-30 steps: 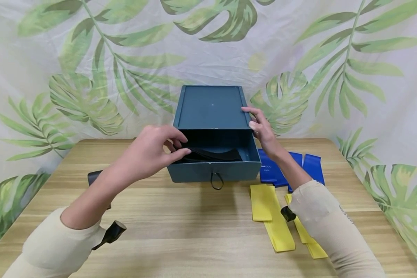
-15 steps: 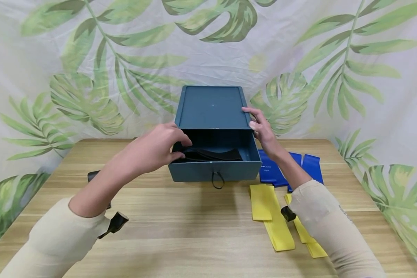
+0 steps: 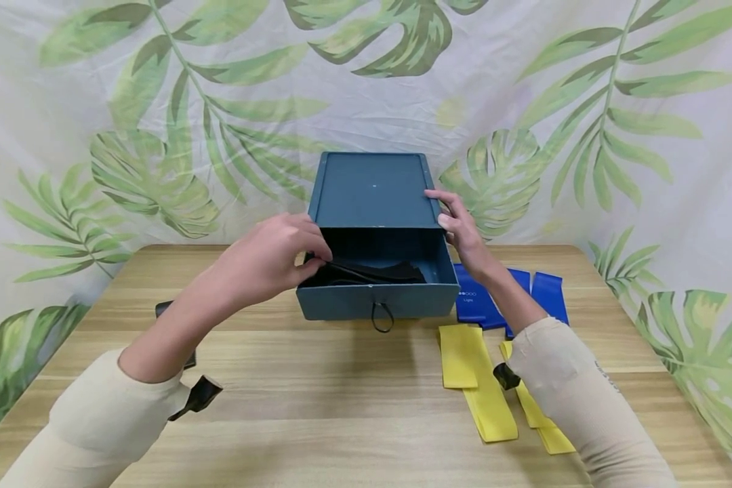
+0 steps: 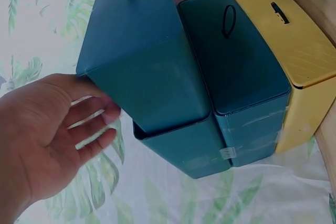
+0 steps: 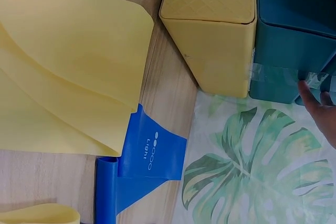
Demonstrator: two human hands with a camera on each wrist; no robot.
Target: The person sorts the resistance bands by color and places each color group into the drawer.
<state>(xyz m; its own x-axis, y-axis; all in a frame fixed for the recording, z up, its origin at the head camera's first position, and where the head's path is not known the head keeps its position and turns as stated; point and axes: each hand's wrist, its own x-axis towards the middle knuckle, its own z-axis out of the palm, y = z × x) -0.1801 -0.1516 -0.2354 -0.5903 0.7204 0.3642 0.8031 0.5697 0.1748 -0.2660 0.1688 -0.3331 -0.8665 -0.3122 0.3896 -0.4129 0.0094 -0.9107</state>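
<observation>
A dark teal drawer unit stands at the back of the table, its top drawer pulled out toward me. Inside that drawer lies a folded black band. My left hand reaches over the drawer's left side and pinches the band's left end between thumb and fingers. The left wrist view shows the left hand beside the pulled-out drawer, the pinch hidden behind it. My right hand rests against the unit's upper right edge, index finger on top. In the right wrist view its fingertips touch the taped side.
Below the top drawer are another teal drawer and a yellow drawer. Blue bands, one marked "Light", and yellow bands lie at the right of the table. A dark object shows partly behind my left forearm.
My left hand has shifted its fingers along the black band, loosening and then pinching it again, and the band's left end has risen slightly. The right hand has stayed in place.
</observation>
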